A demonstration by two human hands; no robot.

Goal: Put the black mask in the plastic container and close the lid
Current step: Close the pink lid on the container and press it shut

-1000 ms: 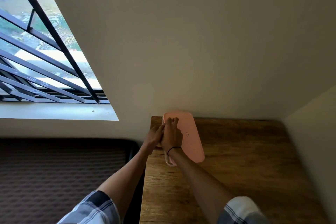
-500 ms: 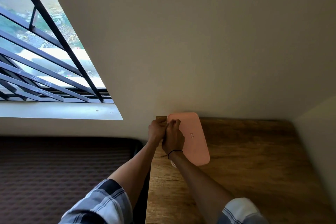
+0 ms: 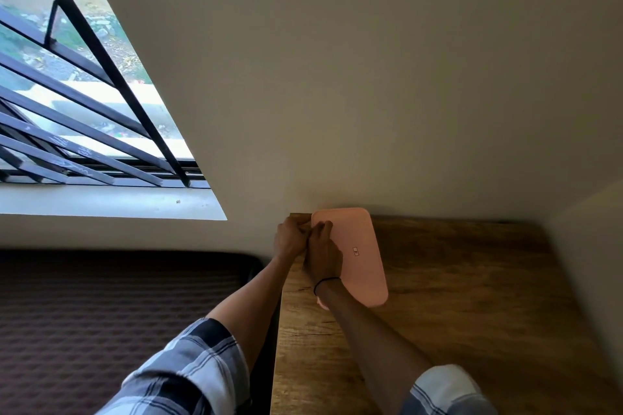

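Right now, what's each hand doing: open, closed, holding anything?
Left hand: curled shut at the left edge of the pink lid; what it pinches cannot be told.
Right hand: fingers curled, pressing on the lid's left side.

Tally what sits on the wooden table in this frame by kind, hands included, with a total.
Pink plastic container, lid down: 1
Hands at its left edge: 2, left hand and right hand
Black mask: 0 visible
Total: 3
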